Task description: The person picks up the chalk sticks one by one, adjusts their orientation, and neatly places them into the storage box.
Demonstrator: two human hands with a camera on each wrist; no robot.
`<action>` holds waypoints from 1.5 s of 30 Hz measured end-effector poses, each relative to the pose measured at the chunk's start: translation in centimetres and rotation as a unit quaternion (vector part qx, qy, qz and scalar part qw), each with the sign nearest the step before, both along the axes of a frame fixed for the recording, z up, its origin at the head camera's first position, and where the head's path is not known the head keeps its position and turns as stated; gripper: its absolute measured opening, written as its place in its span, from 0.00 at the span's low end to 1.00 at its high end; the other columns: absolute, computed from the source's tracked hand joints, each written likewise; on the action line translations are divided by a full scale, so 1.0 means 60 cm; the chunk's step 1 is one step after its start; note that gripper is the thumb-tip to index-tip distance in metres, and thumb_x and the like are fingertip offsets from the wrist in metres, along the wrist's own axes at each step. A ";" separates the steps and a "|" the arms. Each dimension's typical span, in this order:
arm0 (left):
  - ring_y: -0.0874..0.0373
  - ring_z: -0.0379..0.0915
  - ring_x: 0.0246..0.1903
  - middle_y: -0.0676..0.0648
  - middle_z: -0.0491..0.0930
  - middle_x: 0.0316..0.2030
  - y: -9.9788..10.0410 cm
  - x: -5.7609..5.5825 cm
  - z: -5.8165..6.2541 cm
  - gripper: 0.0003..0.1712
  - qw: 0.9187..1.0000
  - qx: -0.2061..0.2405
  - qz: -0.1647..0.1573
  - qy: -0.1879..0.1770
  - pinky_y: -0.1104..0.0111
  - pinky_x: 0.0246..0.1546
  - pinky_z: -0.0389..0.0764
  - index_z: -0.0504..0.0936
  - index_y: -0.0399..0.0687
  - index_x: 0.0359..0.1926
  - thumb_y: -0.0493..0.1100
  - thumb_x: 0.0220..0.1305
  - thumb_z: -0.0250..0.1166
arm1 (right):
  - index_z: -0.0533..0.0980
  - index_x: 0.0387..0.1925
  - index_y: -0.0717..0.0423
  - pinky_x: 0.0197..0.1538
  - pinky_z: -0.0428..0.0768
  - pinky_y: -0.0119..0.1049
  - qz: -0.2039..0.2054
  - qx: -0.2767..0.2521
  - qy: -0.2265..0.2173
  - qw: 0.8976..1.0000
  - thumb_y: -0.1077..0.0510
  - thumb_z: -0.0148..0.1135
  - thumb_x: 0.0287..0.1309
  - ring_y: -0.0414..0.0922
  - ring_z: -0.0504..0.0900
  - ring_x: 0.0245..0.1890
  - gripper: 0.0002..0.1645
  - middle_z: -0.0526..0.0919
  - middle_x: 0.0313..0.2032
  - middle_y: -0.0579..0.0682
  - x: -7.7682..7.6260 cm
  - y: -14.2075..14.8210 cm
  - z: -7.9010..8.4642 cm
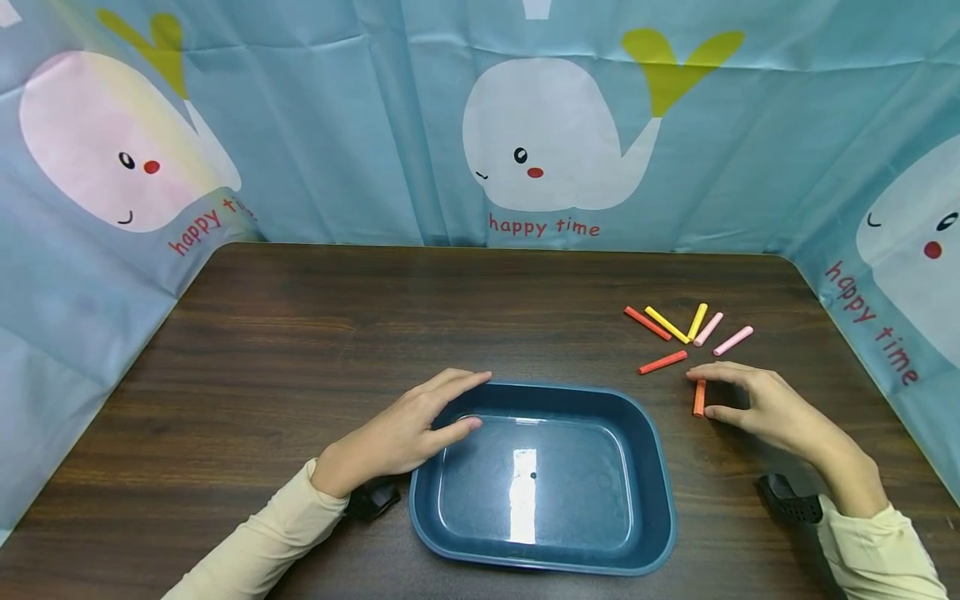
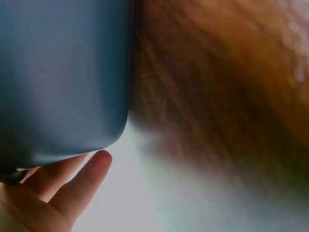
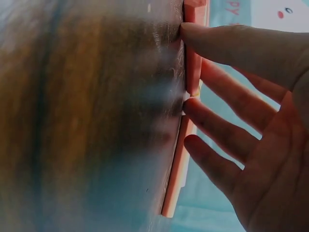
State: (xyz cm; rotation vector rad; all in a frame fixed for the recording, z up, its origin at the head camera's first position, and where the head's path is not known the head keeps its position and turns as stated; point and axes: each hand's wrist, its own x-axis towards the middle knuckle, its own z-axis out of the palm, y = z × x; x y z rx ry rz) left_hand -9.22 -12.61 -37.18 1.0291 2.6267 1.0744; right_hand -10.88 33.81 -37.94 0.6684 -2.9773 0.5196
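Note:
A blue plastic tray (image 1: 652, 500) sits on the table in front of me. My left hand (image 1: 408, 433) rests at its far left corner, fingers extended along the outside of the rim and thumb reaching over the inside. In the left wrist view two fingers (image 2: 79, 188) show behind the tray's outer wall (image 2: 63, 72). On the right, my right hand (image 1: 765, 408) is around an orange-red chalk stick (image 1: 699, 400) lying on the table, thumb at its near end and forefinger by its far end. The right wrist view has the thumb (image 3: 231, 43) right at a chalk stick, other fingers spread loosely.
Beyond the right hand lie several more chalk sticks: a red one (image 1: 662, 362), another red one (image 1: 647, 323), yellow ones (image 1: 666, 325) and pink ones (image 1: 733, 341). A blue whale-print curtain (image 1: 420, 125) borders the dark wooden table (image 1: 360, 308).

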 end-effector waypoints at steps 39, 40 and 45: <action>0.55 0.70 0.66 0.47 0.72 0.66 0.000 0.002 0.001 0.30 0.996 -0.034 -0.003 0.087 0.58 0.64 0.75 0.70 0.45 0.69 0.48 0.70 0.62 | 0.84 0.37 0.45 0.32 0.74 0.26 0.006 -0.051 0.003 0.999 0.61 0.76 0.48 0.25 0.73 0.29 0.13 0.83 0.29 0.33 0.000 -0.014 0.006; 0.55 0.70 0.66 0.47 0.73 0.66 0.000 0.002 0.001 0.30 0.996 -0.035 -0.003 0.087 0.58 0.64 0.75 0.70 0.45 0.69 0.48 0.70 0.62 | 0.84 0.37 0.46 0.32 0.74 0.26 0.003 -0.051 0.001 0.999 0.61 0.76 0.48 0.25 0.74 0.29 0.13 0.83 0.29 0.32 0.000 -0.014 0.007; 0.55 0.70 0.66 0.46 0.73 0.66 0.000 0.001 0.001 0.30 0.995 -0.031 -0.005 0.092 0.58 0.64 0.75 0.70 0.44 0.69 0.47 0.70 0.62 | 0.85 0.37 0.49 0.32 0.75 0.26 -0.011 -0.045 -0.001 0.999 0.61 0.76 0.48 0.24 0.74 0.29 0.12 0.84 0.29 0.35 -0.001 -0.013 0.008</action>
